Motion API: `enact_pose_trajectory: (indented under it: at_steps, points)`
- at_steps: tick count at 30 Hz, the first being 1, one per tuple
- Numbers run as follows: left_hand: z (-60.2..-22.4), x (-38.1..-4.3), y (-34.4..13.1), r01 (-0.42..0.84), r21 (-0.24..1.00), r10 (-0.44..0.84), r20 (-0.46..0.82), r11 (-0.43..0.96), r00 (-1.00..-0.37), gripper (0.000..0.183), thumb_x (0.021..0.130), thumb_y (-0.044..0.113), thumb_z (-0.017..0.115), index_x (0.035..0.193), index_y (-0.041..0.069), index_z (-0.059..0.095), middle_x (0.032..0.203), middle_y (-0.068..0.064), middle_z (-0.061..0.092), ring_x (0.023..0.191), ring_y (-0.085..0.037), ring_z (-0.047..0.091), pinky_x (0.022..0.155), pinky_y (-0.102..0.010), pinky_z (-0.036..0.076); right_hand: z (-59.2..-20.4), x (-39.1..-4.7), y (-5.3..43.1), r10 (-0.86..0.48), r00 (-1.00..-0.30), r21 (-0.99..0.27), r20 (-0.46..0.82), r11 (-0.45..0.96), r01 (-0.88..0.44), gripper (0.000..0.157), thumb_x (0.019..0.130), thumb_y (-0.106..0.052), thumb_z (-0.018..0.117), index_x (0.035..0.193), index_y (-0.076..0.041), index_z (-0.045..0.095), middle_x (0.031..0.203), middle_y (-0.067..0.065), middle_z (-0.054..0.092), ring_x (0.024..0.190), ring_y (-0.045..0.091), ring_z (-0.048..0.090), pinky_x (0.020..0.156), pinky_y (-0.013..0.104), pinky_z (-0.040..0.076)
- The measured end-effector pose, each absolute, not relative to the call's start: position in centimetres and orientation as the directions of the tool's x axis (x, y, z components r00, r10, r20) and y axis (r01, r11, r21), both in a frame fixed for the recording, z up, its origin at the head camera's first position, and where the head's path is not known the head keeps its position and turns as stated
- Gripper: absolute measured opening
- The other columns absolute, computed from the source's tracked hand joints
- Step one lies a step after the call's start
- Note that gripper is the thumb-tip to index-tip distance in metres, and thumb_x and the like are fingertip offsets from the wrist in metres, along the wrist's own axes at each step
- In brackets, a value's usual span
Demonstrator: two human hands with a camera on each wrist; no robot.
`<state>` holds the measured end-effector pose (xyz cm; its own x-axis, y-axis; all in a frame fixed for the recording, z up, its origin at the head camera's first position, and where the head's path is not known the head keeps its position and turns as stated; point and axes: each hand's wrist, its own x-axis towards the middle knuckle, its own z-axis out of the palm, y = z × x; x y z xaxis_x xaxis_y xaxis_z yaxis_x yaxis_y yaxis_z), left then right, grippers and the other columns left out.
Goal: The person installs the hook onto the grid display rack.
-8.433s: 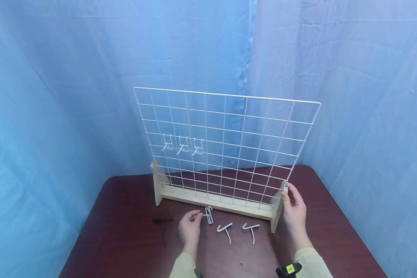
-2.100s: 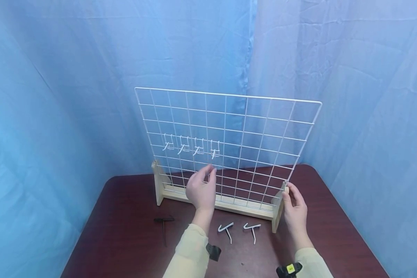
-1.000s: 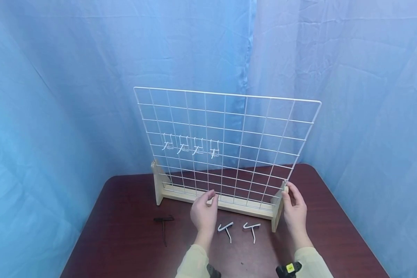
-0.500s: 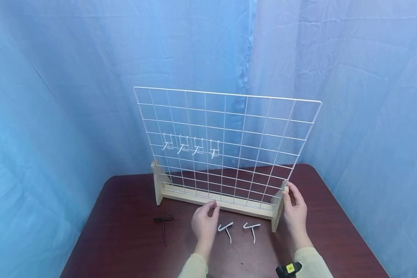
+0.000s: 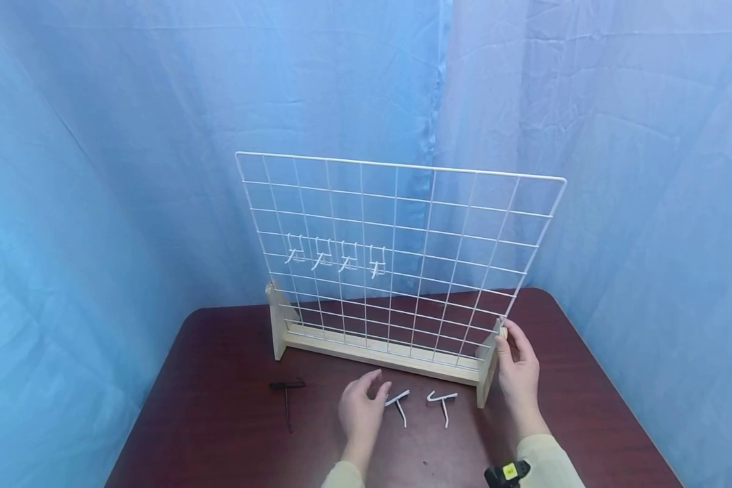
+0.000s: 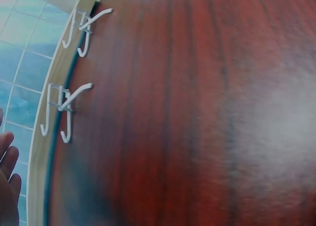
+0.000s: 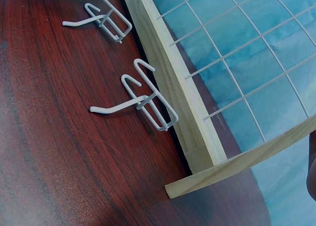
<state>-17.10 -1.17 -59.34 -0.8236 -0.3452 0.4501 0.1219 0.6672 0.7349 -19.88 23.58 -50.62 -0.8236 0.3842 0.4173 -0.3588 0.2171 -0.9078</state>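
My left hand (image 5: 361,410) is at the table with thumb and fingertips parted and nothing between them. Its thumb tip overlaps the end of a white wire hook (image 5: 399,403) lying there. A second white hook (image 5: 444,401) lies to the right; both show in the right wrist view, the nearer one (image 7: 143,100) with two bent prongs and one arm. My right hand (image 5: 518,373) grips the right end piece (image 5: 486,379) of a wooden stand, which holds up a white wire grid (image 5: 402,166). Several white hooks hang in a row on it, the rightmost hook (image 5: 375,268) near the middle.
A black hook (image 5: 287,385) lies on the left of the dark red table (image 5: 219,407). The stand's wooden base (image 5: 439,371) runs behind the loose hooks. Blue curtains (image 5: 158,169) surround the table's back and sides.
A fourth white hook, earlier in my left hand, now hangs on the grid. My left hand came down from it to the loose white hook, and its fingers have spread. The right hand stays put.
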Motion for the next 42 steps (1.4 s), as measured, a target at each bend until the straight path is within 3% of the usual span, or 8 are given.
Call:
enact_pose_trajectory:
  at_steps: [11,19,26,33,42]
  points:
    - [-60.9,-16.0,-1.1,0.099,0.730,-0.305,0.400,0.677,-0.864,0.037,0.069,0.021,0.090,0.103,0.013,0.077,0.098,0.002,0.075,0.089,-0.020,0.068,0.079,-0.039,0.053,-50.6,-19.9,23.5,0.385,-0.820,-0.905,0.424,0.215,-0.367,0.034,0.097,0.005,0.057,0.130,0.011,0.054,0.117,-0.019,0.059,0.106,-0.007,0.054,0.090,0.008,0.043]
    - [-61.7,-15.8,-1.0,0.102,0.706,-0.267,0.393,0.701,-0.880,0.042,0.067,0.022,0.091,0.104,0.010,0.076,0.098,-0.002,0.075,0.093,-0.020,0.070,0.102,-0.046,0.044,-50.6,-19.9,23.5,0.388,-0.822,-0.908,0.418,0.207,-0.364,0.034,0.097,0.005,0.057,0.130,0.011,0.054,0.117,-0.019,0.059,0.106,-0.007,0.054,0.090,0.008,0.043]
    - [-62.4,-15.7,-1.1,0.136,0.696,-0.255,0.428,0.705,-0.867,0.038,0.067,0.020,0.091,0.101,0.010,0.077,0.095,-0.001,0.076,0.090,-0.020,0.070,0.099,-0.046,0.046,-50.5,-19.9,23.5,0.389,-0.824,-0.910,0.413,0.202,-0.361,0.034,0.097,0.005,0.056,0.130,0.011,0.054,0.118,-0.017,0.059,0.108,-0.007,0.054,0.090,0.008,0.043]
    - [-62.9,-15.8,-0.9,0.136,0.711,-0.276,0.432,0.690,-0.859,0.030,0.068,0.019,0.089,0.096,0.013,0.079,0.093,0.003,0.075,0.087,-0.019,0.068,0.081,-0.038,0.052,-50.5,-19.8,23.5,0.392,-0.827,-0.914,0.404,0.202,-0.350,0.034,0.098,0.004,0.056,0.131,0.011,0.054,0.120,-0.012,0.059,0.108,-0.007,0.053,0.091,0.008,0.043]
    - [-62.8,-16.0,-1.1,0.144,0.719,-0.269,0.427,0.680,-0.863,0.023,0.073,0.011,0.086,0.095,0.013,0.079,0.091,0.004,0.075,0.088,-0.019,0.068,0.081,-0.038,0.053,-50.7,-20.0,23.5,0.395,-0.818,-0.908,0.418,0.201,-0.367,0.033,0.097,0.005,0.057,0.130,0.011,0.054,0.119,-0.014,0.060,0.108,-0.006,0.054,0.091,0.008,0.043]
